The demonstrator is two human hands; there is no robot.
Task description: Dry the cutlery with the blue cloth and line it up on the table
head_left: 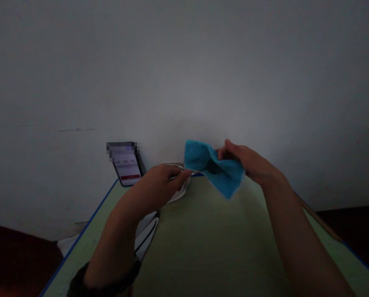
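Note:
My left hand point(162, 183) is closed, its fingers pinching a thin shiny metal utensil point(197, 171) above the table. The utensil's far end reaches the blue cloth point(228, 179), which hides what kind it is. My right hand point(249, 163) is closed on the cloth, whose lower corner hangs down in the air. Just behind and below my left hand is a round dish with a shiny rim point(182, 193), partly covered by the hand.
A phone point(127, 165) showing a timer leans on the wall at the table's back left. A white item with black lines point(147, 235) lies beneath my left forearm. The pale green table point(199, 247) has blue edges, and a brown strip point(320, 222) runs along its right side.

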